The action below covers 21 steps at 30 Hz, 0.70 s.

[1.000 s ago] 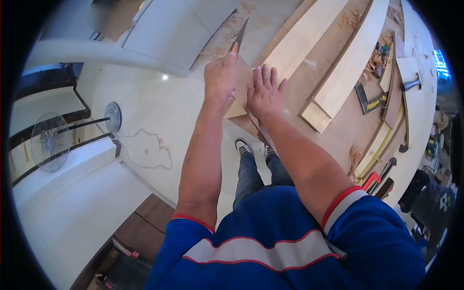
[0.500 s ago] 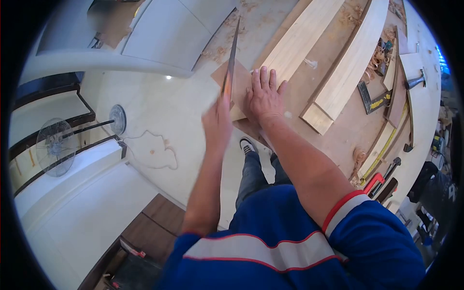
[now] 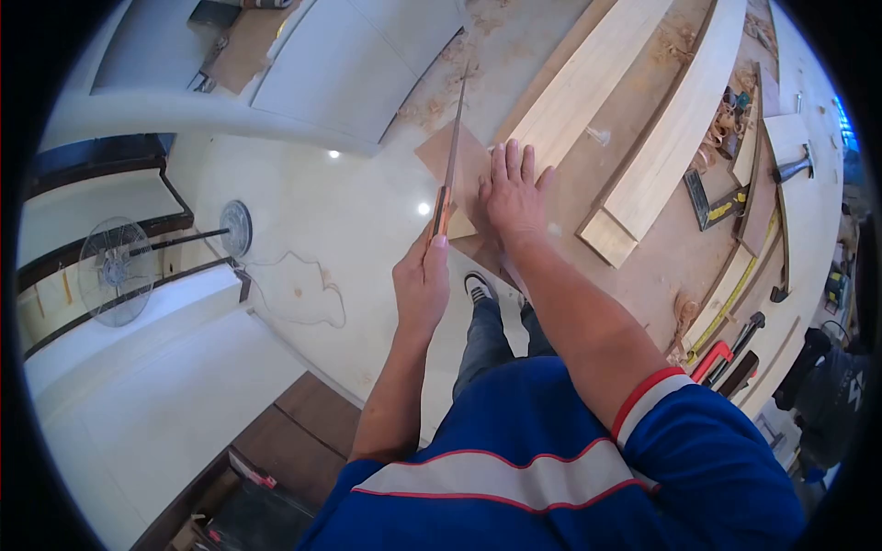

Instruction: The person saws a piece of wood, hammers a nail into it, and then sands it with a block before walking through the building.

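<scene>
My left hand is wrapped round the orange and dark handle of a handsaw. The narrow blade points away from me, over a thin brown board at the workbench's edge. To the right of the saw, my right hand lies palm down with its fingers spread. It rests at the end of a long pale plank, over the brown board. Part of that board is hidden beneath the hand. A light piece of wood shows just right of the saw handle.
A second long plank lies on the workbench. Farther right are a black square, a hammer, a yellow tape measure, a red-handled tool and wood shavings. A fan stands at left, its cord on the floor.
My left hand has drawn the handsaw back toward my body. My right hand stays pressed at the same place by the plank. The view has shifted slightly.
</scene>
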Available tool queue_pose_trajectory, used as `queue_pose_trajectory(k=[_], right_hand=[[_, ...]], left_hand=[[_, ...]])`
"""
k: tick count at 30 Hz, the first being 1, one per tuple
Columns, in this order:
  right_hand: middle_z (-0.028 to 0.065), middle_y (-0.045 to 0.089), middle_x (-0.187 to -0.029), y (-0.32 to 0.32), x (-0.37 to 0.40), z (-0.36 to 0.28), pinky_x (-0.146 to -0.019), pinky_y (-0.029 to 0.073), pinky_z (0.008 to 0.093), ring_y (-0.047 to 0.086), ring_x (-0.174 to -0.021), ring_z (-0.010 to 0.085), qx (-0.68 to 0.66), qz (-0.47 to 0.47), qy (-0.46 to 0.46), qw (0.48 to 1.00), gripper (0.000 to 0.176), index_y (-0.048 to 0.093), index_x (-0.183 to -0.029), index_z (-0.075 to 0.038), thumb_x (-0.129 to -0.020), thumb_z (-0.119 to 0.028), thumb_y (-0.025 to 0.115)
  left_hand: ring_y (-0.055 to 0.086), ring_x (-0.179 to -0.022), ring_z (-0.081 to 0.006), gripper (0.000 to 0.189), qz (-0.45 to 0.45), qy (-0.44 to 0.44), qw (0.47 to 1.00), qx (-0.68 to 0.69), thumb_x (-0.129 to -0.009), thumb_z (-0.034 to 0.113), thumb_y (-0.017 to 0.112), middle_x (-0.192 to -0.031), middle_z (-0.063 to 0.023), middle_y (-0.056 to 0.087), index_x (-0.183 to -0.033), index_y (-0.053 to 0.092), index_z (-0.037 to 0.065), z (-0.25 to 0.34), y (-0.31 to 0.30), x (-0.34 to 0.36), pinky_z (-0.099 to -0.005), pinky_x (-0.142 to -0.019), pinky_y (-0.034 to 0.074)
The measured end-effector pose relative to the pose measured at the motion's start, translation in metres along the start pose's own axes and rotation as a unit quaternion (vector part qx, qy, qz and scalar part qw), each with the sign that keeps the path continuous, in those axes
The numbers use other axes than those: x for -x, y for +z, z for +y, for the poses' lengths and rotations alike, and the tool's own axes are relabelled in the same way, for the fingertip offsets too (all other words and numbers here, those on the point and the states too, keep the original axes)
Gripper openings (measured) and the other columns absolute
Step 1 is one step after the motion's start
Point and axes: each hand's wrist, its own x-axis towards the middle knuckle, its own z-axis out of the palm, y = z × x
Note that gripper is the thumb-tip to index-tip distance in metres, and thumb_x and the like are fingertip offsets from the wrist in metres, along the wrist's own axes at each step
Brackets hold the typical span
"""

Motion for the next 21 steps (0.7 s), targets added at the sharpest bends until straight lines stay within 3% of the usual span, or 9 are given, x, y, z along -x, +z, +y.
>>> queue_pose_trajectory(k=[3,7,10,12,15,18,21], right_hand=[[0.0189,0.023,-0.172,-0.02,0.007,0.005,-0.125,0.011,0.0703,0.014,-0.161,0.041,0.009,-0.024,-0.042,0.999,0.092,0.025,-0.164,-0.005,-0.096,-0.055,0.06],[0.026,0.019,-0.171,-0.034,0.012,0.002,-0.124,0.013,0.0702,0.014,-0.16,0.0449,0.03,-0.034,-0.101,0.994,0.116,0.021,-0.164,0.0,-0.082,-0.063,0.072],[0.0273,0.018,-0.171,-0.037,0.01,-0.003,-0.124,0.014,0.0705,0.014,-0.16,0.0459,0.024,-0.039,-0.087,0.995,0.115,0.021,-0.166,-0.005,-0.081,-0.061,0.074],[0.0286,0.018,-0.17,-0.041,0.011,-0.011,-0.124,0.015,0.071,0.015,-0.159,0.0465,0.055,-0.057,-0.086,0.993,0.112,0.024,-0.166,-0.007,-0.081,-0.059,0.074],[0.0307,0.019,-0.169,-0.031,0.014,-0.015,-0.123,0.018,0.0703,0.016,-0.158,0.048,0.037,-0.049,-0.084,0.995,0.109,0.026,-0.165,-0.008,-0.079,-0.055,0.073],[0.0319,0.02,-0.168,-0.027,0.011,-0.01,-0.123,0.018,0.0693,0.017,-0.158,0.0494,0.026,-0.027,-0.084,0.996,0.107,0.027,-0.165,-0.008,-0.079,-0.052,0.073],[0.0322,0.021,-0.168,-0.026,0.014,-0.014,-0.124,0.018,0.0687,0.018,-0.158,0.0492,0.033,-0.03,-0.076,0.996,0.107,0.028,-0.165,-0.009,-0.08,-0.055,0.073]], left_hand=[[0.05,-0.064,-0.0088,0.041,0.005,0.062,0.998,-0.003,-0.108,0.023,0.055,-0.07,-0.003,0.056,-0.141,0.064,0.0,-0.01,0.006,-0.012,-0.0278,-0.061,0.045],[0.049,-0.064,-0.0083,0.04,-0.003,0.048,0.999,-0.01,-0.108,0.023,0.055,-0.07,-0.0012,0.057,-0.138,0.066,-0.001,-0.007,-0.007,-0.015,-0.0286,-0.06,0.045],[0.043,-0.046,-0.0037,0.043,-0.019,0.075,0.997,0.002,-0.111,0.025,0.051,-0.056,0.0048,0.044,-0.139,0.064,-0.005,-0.014,-0.007,-0.022,-0.024,-0.043,0.036],[0.056,-0.069,-0.0091,0.042,-0.011,0.075,0.997,0.008,-0.109,0.023,0.054,-0.087,-0.0055,0.066,-0.141,0.063,-0.003,-0.02,-0.002,-0.019,-0.0271,-0.065,0.047],[0.064,-0.086,-0.0126,0.043,-0.001,0.077,0.997,0.028,-0.108,0.023,0.054,-0.111,-0.0133,0.076,-0.143,0.062,-0.001,-0.027,0.004,-0.016,-0.0284,-0.082,0.053],[0.063,-0.083,-0.0131,0.043,-0.004,0.081,0.996,0.023,-0.109,0.024,0.052,-0.106,-0.0138,0.075,-0.144,0.061,-0.001,-0.022,0.01,-0.016,-0.0291,-0.08,0.053],[0.06,-0.076,-0.013,0.045,-0.026,0.01,1.0,-0.003,-0.109,0.025,0.051,-0.09,-0.0111,0.07,-0.144,0.061,-0.001,0.0,-0.008,-0.004,-0.0306,-0.072,0.052]])
